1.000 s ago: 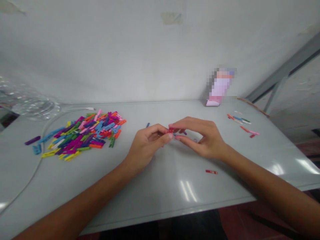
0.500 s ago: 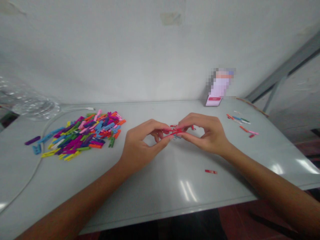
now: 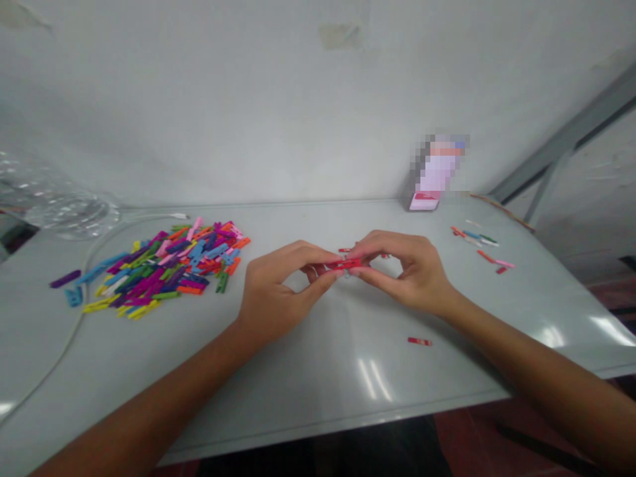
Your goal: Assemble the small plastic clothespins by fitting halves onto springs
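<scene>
Between my two hands, above the middle of the table, is a small red clothespin (image 3: 349, 264). The fingertips of my left hand (image 3: 283, 281) pinch its left end. At its right end, the thumb and fingers of my right hand (image 3: 405, 268) are closed on it. My fingertips cover much of the clothespin. Behind them, partly hidden, small red pieces (image 3: 385, 256) lie on the table. Nearer the front edge, one flat red clothespin half (image 3: 420, 341) lies by itself.
A heap of colourful clothespins (image 3: 169, 268) covers the left of the table (image 3: 298, 371), with a white cable (image 3: 79, 318) running around it. Clear plastic (image 3: 74, 212) sits behind. A phone (image 3: 432, 175) leans against the wall. Several loose coloured pieces (image 3: 479, 237) lie at the right.
My hands have come slightly closer together around the red clothespin, and its parts now look more lined up. The things on the table lie as before.
</scene>
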`<state>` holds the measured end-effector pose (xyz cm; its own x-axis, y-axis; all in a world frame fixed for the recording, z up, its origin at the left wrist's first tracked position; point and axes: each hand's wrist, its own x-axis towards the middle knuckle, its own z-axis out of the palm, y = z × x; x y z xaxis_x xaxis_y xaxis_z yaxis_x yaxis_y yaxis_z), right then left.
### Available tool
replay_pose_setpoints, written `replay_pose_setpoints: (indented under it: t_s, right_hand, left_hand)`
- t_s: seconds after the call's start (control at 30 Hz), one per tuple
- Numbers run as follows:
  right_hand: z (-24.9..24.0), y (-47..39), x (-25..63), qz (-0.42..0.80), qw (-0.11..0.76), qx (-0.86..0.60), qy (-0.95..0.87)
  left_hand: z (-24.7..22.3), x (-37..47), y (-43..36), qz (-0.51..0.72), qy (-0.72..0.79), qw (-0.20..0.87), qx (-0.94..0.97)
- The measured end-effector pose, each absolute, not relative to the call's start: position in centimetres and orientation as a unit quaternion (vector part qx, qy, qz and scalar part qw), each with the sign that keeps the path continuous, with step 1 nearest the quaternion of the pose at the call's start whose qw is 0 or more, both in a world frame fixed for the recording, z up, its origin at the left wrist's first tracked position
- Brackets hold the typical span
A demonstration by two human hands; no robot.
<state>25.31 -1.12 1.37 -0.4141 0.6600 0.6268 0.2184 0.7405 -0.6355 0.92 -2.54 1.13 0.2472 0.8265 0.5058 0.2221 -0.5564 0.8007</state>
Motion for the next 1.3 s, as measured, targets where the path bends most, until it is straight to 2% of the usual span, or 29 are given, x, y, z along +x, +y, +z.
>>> replay_pose_setpoints:
  t_s: [0.37,0.6,0.73,1.0,1.3]
  right_hand:
    - [1.4,-1.3,25.2,0.144,0.485,-0.25,-0.825]
    - [1.3,-1.3,25.2,0.306,0.443,-0.329,-0.776]
    - [1.1,-1.2,25.2,0.327,0.443,-0.335,-0.765]
    - [1.0,-1.2,25.1,0.221,0.47,-0.28,-0.807]
    - [0.9,-1.2,25.2,0.151,0.465,-0.254,-0.835]
  left_hand:
    - [1.2,0.9,-2.6,0.504,0.361,0.324,0.714]
    - [0.7,1.1,-1.9,0.477,0.378,0.47,0.639]
    - [0.9,1.2,-1.6,0.469,0.374,0.526,0.603]
    - [-0.1,1.0,-1.4,0.439,0.358,0.611,0.553]
    - [0.3,1.3,-1.6,0.422,0.367,0.632,0.537]
